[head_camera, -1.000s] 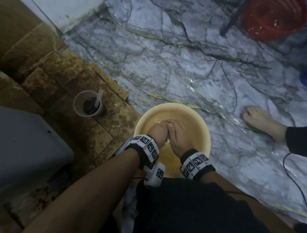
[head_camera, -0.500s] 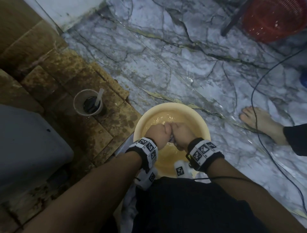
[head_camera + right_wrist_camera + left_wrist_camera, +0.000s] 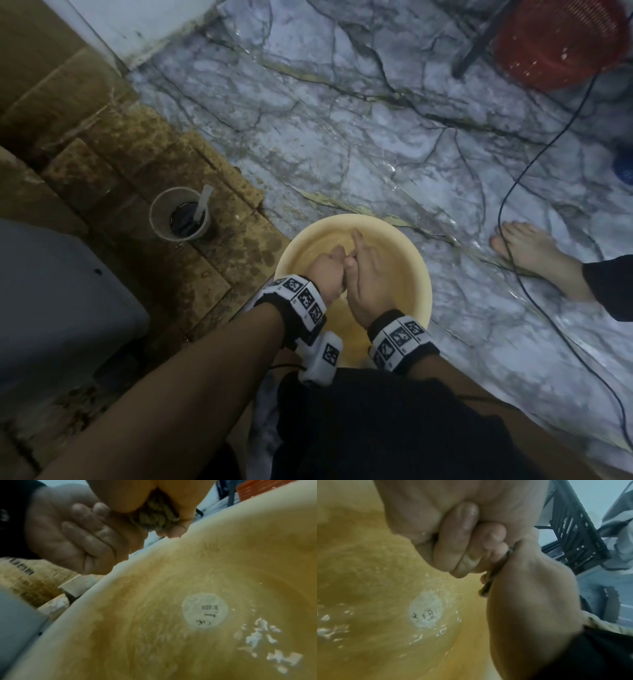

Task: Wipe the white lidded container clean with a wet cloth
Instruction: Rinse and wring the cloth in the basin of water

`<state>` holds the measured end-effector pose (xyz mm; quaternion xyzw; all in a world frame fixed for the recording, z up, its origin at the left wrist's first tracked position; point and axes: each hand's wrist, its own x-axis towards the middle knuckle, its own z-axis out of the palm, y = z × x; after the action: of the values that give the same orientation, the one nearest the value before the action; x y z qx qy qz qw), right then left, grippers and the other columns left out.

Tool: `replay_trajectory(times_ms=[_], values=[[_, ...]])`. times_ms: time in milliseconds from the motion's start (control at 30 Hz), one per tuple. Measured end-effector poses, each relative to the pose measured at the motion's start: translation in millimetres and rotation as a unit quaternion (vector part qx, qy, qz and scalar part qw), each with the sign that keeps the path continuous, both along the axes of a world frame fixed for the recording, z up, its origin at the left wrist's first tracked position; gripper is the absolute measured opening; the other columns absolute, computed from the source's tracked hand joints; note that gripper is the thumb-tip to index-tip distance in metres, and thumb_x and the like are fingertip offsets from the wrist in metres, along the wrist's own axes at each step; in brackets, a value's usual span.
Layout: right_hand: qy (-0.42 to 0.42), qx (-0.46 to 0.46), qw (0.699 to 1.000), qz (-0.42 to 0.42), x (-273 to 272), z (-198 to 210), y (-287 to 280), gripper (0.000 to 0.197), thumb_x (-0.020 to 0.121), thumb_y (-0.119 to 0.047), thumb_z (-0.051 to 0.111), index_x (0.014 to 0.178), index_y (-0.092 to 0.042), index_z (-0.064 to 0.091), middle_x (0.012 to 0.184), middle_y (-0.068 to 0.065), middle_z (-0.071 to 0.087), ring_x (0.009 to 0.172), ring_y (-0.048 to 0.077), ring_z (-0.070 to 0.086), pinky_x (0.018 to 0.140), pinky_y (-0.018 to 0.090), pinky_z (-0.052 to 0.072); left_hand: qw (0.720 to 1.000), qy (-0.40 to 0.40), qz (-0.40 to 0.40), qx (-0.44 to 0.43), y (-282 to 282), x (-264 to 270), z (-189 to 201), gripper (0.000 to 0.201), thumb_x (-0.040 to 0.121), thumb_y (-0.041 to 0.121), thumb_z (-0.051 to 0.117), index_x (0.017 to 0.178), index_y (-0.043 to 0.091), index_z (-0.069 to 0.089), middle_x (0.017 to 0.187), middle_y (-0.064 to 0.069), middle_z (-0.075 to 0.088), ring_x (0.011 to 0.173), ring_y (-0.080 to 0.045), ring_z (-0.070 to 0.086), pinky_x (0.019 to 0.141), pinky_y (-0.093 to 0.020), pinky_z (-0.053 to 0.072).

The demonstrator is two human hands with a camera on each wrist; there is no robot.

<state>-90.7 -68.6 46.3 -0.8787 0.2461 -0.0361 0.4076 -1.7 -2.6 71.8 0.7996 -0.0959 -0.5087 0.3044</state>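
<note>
Two hands met over the yellow basin [image 3: 419,274], which sat at six o'clock in the head view with shallow water in its bottom. The left hand [image 3: 327,274] was balled into a tight fist, and the right hand [image 3: 368,277] lay against it with thumb and fingers wrapped round a twisted wad of cloth [image 3: 154,519]; its forefinger stuck out straight toward twelve o'clock. From the left wrist only a thin dark edge of cloth showed between the two hands, so the left fist probably gripped the other end, though that was not plain.

Wringing well would mean twisting the fists in opposite directions, low over the basin so drips fell inside, stopping while the cloth stayed damp rather than dry.

At nine o'clock stood a pale grey-white box [image 3: 51,301], likely the white lidded container, untouched.
</note>
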Motion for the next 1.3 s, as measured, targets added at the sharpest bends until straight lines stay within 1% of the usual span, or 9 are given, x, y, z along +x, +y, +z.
replay_trajectory(times_ms=[167, 233, 300, 400, 500, 600, 933, 1133, 1300], values=[[0.073, 0.038, 0.995, -0.059, 21.9, 20.4, -7.2, 0.051, 0.103, -0.040, 0.022, 0.148, -0.021, 0.034, 0.109, 0.013, 0.068, 0.097, 0.028, 0.062, 0.080, 0.031, 0.044, 0.998, -0.052, -0.030, 0.007, -0.4, 1.3, 2.6, 0.028, 0.100, 0.012, 0.037, 0.123, -0.002, 0.039, 0.105, -0.022, 0.055, 0.096, -0.039, 0.055, 0.065, -0.035, 0.035], [0.098, 0.052, 0.992, -0.063, 26.6, 22.7, -10.2, 0.047, 0.104, -0.037, 0.022, 0.144, -0.020, 0.041, 0.108, 0.014, 0.068, 0.099, 0.029, 0.062, 0.079, 0.028, 0.042, 0.998, -0.058, -0.034, -0.005, -0.3, 4.3, -1.2, 0.018, 0.102, 0.016, 0.033, 0.105, 0.005, 0.048, 0.092, -0.016, 0.057, 0.085, -0.037, 0.055, 0.059, -0.031, 0.032], [0.113, 0.087, 0.987, -0.075, 27.9, 20.4, -12.6, 0.046, 0.104, -0.034, 0.023, 0.137, -0.016, 0.049, 0.116, 0.013, 0.066, 0.107, 0.027, 0.060, 0.082, 0.023, 0.038, 0.998, -0.049, -0.016, -0.029, -0.1, 5.2, -1.9, 0.036, 0.102, 0.024, 0.029, 0.072, 0.012, 0.045, 0.065, -0.008, 0.051, 0.066, -0.030, 0.049, 0.054, -0.031, 0.030], [0.127, 0.142, 0.976, -0.108, 28.7, 15.9, -14.6, 0.044, 0.105, -0.034, 0.024, 0.129, -0.016, 0.057, 0.111, 0.009, 0.068, 0.101, 0.023, 0.062, 0.087, 0.028, 0.046, 0.998, -0.049, 0.032, -0.035, 0.0, 3.0, -5.9, 0.050, 0.101, 0.031, 0.029, 0.056, 0.013, 0.042, 0.054, -0.006, 0.048, 0.057, -0.027, 0.046, 0.060, -0.032, 0.035], [0.146, 0.171, 0.966, -0.123, 28.3, 14.6, -17.3, 0.039, 0.104, -0.031, 0.027, 0.093, -0.019, 0.063, 0.072, 0.000, 0.062, 0.063, 0.014, 0.055, 0.057, 0.022, 0.040, 0.996, -0.071, 0.026, -0.039, 2.1, 0.2, -5.0, 0.054, 0.100, 0.032, 0.031, 0.052, 0.013, 0.046, 0.052, -0.006, 0.049, 0.053, -0.026, 0.046, 0.054, -0.030, 0.033], [0.162, 0.230, 0.948, -0.146, 27.1, 15.8, -19.9, 0.042, 0.104, -0.031, 0.029, 0.073, -0.018, 0.054, 0.051, 0.000, 0.044, 0.040, 0.014, 0.035, 0.040, 0.019, 0.026, 0.995, -0.090, 0.001, -0.034, 2.2, 1.9, -10.0, 0.052, 0.099, 0.033, 0.033, 0.056, 0.012, 0.050, 0.055, -0.005, 0.052, 0.052, -0.021, 0.046, 0.048, -0.028, 0.029], [0.220, 0.391, 0.878, -0.167, 21.2, 19.1, -24.5, 0.053, 0.101, -0.046, 0.034, 0.062, -0.012, 0.048, 0.047, 0.005, 0.037, 0.035, 0.014, 0.029, 0.043, 0.021, 0.022, 0.976, -0.166, -0.137, -0.034, 5.7, 6.4, -5.8, 0.056, 0.102, 0.033, 0.027, 0.051, 0.014, 0.041, 0.052, -0.005, 0.044, 0.052, -0.021, 0.043, 0.052, -0.032, 0.025], [0.226, 0.424, 0.874, -0.075, 7.5, 24.5, -43.1, 0.039, 0.089, -0.039, 0.057, 0.099, -0.002, 0.067, 0.088, 0.022, 0.064, 0.074, 0.031, 0.057, 0.063, 0.034, 0.040, 0.987, -0.061, -0.142, -0.035, 24.7, 24.7, -7.9, 0.037, 0.099, 0.045, 0.036, 0.078, 0.019, 0.050, 0.069, -0.001, 0.052, 0.065, -0.023, 0.051, 0.059, -0.030, 0.037], [0.254, 0.389, 0.885, 0.046, 11.3, 67.3, -49.7, 0.019, 0.096, -0.009, 0.053, 0.110, -0.005, 0.064, 0.085, 0.013, 0.068, 0.063, 0.017, 0.066, 0.054, 0.024, 0.050, 0.981, -0.043, -0.176, -0.067, 35.7, 39.3, 24.2, 0.034, 0.093, 0.044, 0.054, 0.104, 0.013, 0.063, 0.073, 0.002, 0.057, 0.060, -0.017, 0.051, 0.058, -0.028, 0.042]])
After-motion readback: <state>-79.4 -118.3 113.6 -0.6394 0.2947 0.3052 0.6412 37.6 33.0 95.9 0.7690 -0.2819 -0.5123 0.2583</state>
